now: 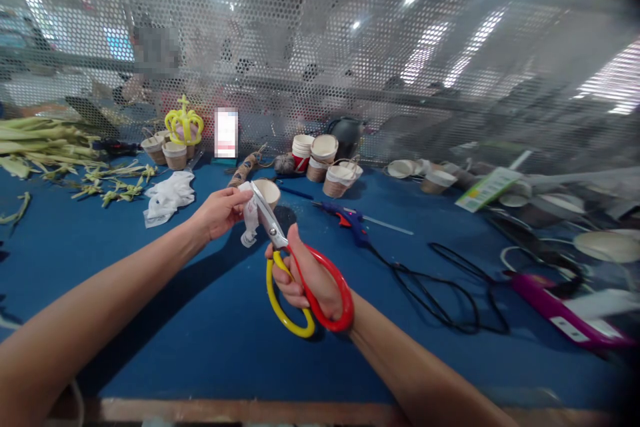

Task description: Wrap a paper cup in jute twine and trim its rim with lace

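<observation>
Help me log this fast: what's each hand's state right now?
Left hand: closed, pinching a white strip.
Right hand: closed, gripping scissors by their red and yellow handles.

Scissors [273, 231]: smooth shiny metal blades, glossy plastic-looking handles. White strip [251, 219] at the scissors' blades: thin, creased, paper or cloth, can't tell which. Right of scissors: glue gun [353, 220], smooth plastic. Beyond scissors: cups [334, 184], smooth pale insides, rough burlap-like wraps; perforated metal-looking screen [310, 27]. Under scissors: bench [225, 347], matt top.
</observation>
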